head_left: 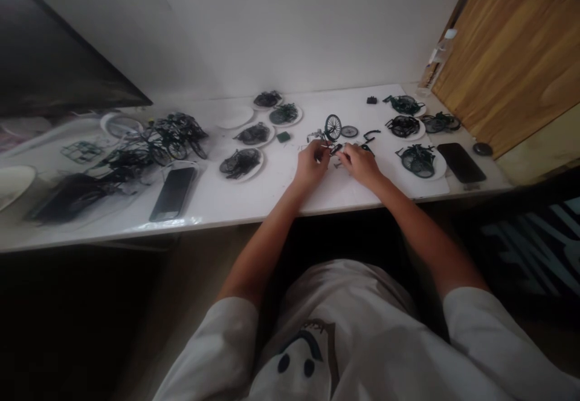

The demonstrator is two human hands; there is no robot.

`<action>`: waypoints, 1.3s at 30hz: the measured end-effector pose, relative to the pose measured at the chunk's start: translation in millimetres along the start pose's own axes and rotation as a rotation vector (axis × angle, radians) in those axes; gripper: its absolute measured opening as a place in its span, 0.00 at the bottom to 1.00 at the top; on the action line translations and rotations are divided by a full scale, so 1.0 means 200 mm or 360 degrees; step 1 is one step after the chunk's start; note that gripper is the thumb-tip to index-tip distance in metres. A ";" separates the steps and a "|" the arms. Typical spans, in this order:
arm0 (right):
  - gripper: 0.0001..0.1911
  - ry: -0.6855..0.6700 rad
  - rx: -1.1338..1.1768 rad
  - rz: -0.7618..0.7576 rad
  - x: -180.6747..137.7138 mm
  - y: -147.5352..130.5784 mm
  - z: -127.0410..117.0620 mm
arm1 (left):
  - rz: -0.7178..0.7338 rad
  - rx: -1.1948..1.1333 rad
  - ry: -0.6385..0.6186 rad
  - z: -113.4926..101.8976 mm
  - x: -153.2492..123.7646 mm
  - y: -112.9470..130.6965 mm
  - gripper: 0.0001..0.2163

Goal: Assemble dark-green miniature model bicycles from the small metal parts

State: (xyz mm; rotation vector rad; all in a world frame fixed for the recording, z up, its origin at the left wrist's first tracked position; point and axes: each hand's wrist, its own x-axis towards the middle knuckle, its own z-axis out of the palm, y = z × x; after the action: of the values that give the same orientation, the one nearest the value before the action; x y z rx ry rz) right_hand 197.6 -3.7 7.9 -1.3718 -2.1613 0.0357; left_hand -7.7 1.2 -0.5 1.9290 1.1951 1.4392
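Observation:
Close together over the white table (281, 192), my left hand (312, 161) and my right hand (361, 162) pinch a small dark part (336, 149) between them. Its exact kind is too small to make out, and a bit of red shows by the left fingertips. Just beyond the fingers a small spoked toy wheel (333, 127) stands upright. Another such wheel (350, 131) lies flat to its right. A dark curved piece (372, 136) rests past my right hand. My fingers hide some of the small pieces beneath them.
Plates of dark bicycle parts stand left (260, 162) and right (439, 165). A pile of miniature bicycles (176, 135) and a phone (173, 192) lie farther left. At the right are another phone (462, 162), a bottle (437, 63) and a wooden board (512, 57).

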 end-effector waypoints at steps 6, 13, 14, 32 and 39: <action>0.16 0.0008 -0.0021 0.0048 0.00 -0.01 -0.01 | 0.0009 0.0013 -0.0044 0.01 0.00 0.01 0.05; 0.20 0.0067 0.0170 0.0082 -0.01 0.02 -0.01 | -0.0039 0.0092 -0.0064 0.01 0.00 0.07 0.03; 0.20 0.0083 0.0183 0.0085 -0.01 0.02 -0.01 | -0.0054 0.0104 -0.0060 0.01 0.00 0.08 0.03; 0.37 0.0400 0.0707 0.0360 0.07 0.22 -0.07 | -0.0273 0.0063 0.0078 -0.01 -0.01 0.06 0.08; 0.34 0.0424 0.0624 0.0443 0.07 0.32 -0.08 | -0.0257 0.0077 0.0096 0.00 0.00 0.05 0.07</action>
State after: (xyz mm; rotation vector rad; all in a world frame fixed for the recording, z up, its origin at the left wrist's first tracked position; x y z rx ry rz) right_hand 252.8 33.9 6.9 -1.3457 -1.6286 0.3450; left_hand -5.1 -4.2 6.3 1.7858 1.3909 1.4041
